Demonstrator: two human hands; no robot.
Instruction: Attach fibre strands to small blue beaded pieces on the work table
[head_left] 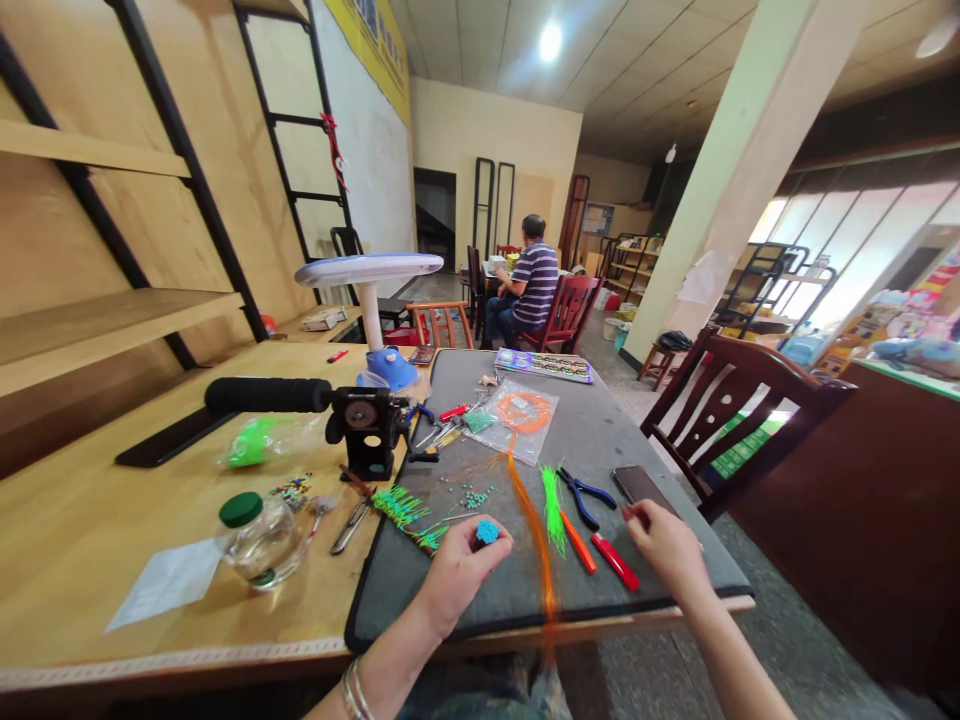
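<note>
Left hand (pixel 461 578): fingers curled, pinching small turquoise knobbly bead cluster (pixel 487 532) above grey padded mat (pixel 637 430). Right hand (pixel 664 547): fingers loosely together, empty, just beside glossy black smartphone (pixel 636 486). Between hands: fine orange fibre strands (pixel 541 540), bright green bristle bundle (pixel 553 510), blue-handled steel pliers (pixel 585 497).

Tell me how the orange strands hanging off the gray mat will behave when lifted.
The orange strands are likely floppy, since they droop over the mat's front edge. They look thin, so probably light, and would likely trail rather than lift stiffly.

Stacked metal bangles (pixel 355 690) on left wrist (pixel 379 680)
</note>
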